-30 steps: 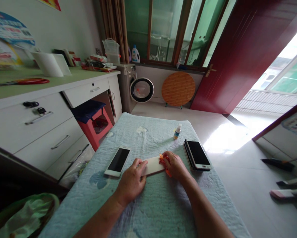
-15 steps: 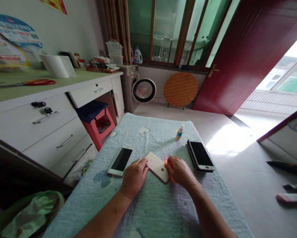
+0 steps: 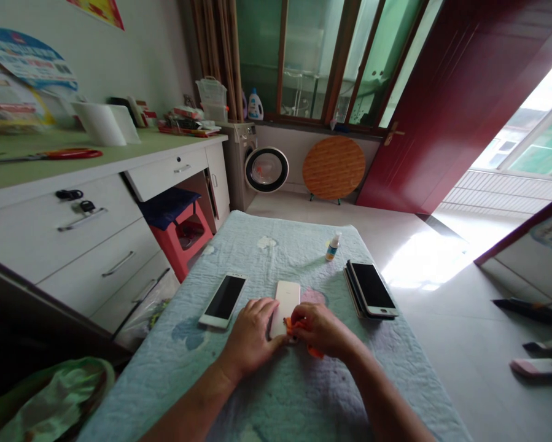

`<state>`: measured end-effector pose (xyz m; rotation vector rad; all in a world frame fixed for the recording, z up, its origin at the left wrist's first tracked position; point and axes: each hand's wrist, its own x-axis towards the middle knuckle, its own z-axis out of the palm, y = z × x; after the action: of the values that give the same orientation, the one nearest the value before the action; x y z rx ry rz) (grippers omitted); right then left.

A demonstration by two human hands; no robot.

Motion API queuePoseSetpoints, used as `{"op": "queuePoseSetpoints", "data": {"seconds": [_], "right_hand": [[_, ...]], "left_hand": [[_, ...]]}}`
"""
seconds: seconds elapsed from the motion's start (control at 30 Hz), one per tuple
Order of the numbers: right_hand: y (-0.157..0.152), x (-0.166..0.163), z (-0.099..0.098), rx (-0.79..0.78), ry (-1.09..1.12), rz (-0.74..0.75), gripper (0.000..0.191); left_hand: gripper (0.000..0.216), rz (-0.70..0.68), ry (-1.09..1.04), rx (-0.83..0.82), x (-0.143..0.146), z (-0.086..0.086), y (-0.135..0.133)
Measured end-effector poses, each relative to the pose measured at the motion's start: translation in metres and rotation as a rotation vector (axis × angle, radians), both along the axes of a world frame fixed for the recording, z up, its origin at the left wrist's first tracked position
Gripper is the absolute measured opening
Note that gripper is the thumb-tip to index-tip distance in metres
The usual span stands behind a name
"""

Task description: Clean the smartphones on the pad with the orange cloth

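On the quilted, pale blue surface point(image 3: 280, 393) the pale phone point(image 3: 288, 298), a flat slab with rounded corners, has turned from a slant to lie straight, pointing away, back up. The left hand point(image 3: 250, 337), fingers together and half curled, holds its near left edge. The right hand point(image 3: 319, 331) pinches a small orange tool point(image 3: 288, 323) against the phone's near end.

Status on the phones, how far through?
Done, maybe: one screen-up phone lies apart at left. In hand: left hand steadies a face-down phone while right hand holds an orange tool at its near end. Left, likely: the stack of phones at right, no hand on it.
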<state>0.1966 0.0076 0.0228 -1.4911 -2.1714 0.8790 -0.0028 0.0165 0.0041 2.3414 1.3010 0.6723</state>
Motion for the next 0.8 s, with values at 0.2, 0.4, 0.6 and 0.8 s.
{"op": "queuePoseSetpoints", "data": {"seconds": [0.2, 0.4, 0.6, 0.8], "right_hand": [[0.020, -0.004, -0.015, 0.214, -0.136, -0.221, 0.014], [0.034, -0.006, -0.022, 0.264, -0.194, -0.403, 0.023], [0.019, -0.001, -0.011, 0.160, -0.217, -0.312, 0.017], [0.003, 0.010, -0.002, -0.121, -0.065, -0.169, 0.013]], "left_hand": [[0.063, -0.032, 0.079, -0.061, -0.002, 0.006, 0.000], [0.060, -0.027, 0.116, -0.056, -0.002, 0.008, -0.001], [0.063, -0.037, 0.112, -0.008, 0.000, 0.006, -0.004], [0.064, 0.000, 0.116, 0.033, 0.005, 0.002, -0.008]]}}
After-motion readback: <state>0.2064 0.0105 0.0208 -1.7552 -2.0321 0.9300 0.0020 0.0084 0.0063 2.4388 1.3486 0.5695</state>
